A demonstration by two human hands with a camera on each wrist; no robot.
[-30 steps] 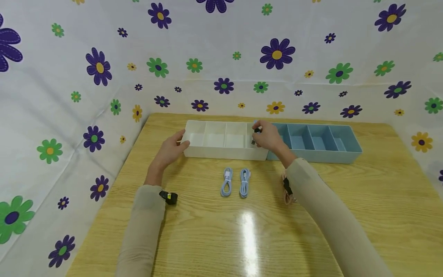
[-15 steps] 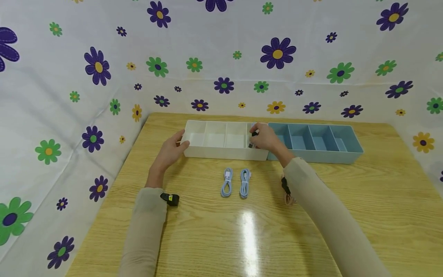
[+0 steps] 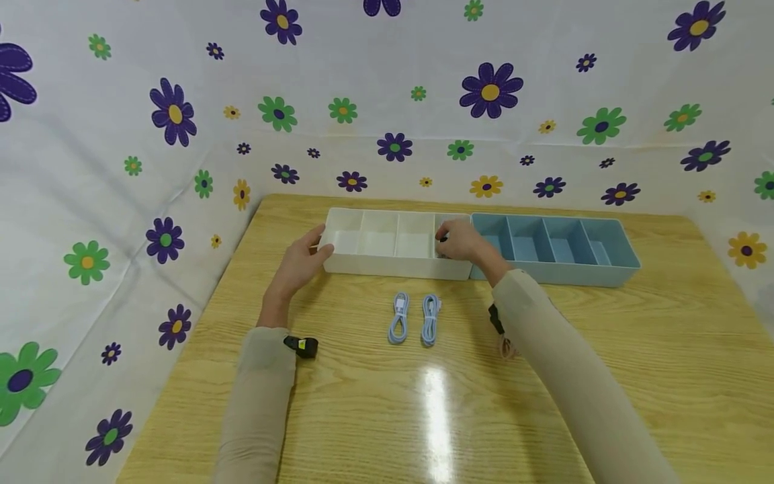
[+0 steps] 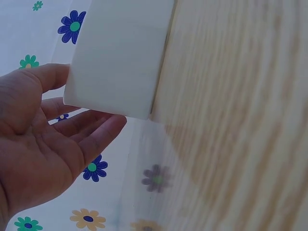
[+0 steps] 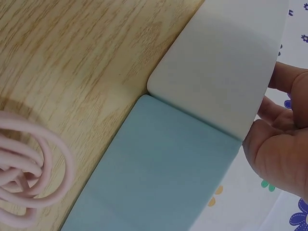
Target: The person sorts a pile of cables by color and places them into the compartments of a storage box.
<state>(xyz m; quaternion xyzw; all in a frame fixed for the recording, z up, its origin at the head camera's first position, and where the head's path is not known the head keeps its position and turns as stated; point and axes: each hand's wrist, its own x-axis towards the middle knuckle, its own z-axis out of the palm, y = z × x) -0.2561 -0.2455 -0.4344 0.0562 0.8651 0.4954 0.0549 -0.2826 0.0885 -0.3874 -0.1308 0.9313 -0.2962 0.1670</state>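
In the head view my left hand (image 3: 299, 262) grips the left end of a white divided storage box (image 3: 396, 267). Its thumb lies over the rim and its fingers along the outer end, as the left wrist view shows. My right hand (image 3: 457, 240) reaches into the box's rightmost compartment, pinching a USB cable (image 3: 444, 237) with black parts. Only a dark bit of that cable shows between the fingers. From the right wrist view, the box wall hides the fingertips. Two bundled light-blue cables, one at the left (image 3: 398, 318) and one at the right (image 3: 430, 320), lie in front.
A blue divided box (image 3: 559, 272) stands end to end with the white one, on its right. Near my right forearm lies a coiled pink cable (image 5: 62, 159), partly hidden in the head view. Flower-printed cloth (image 3: 363, 81) hangs behind the wooden table (image 3: 363, 410).
My right hand has moved slightly left and lowered the USB cable into the compartment, so its metal plug is out of sight. The left hand stays at the white box's end.
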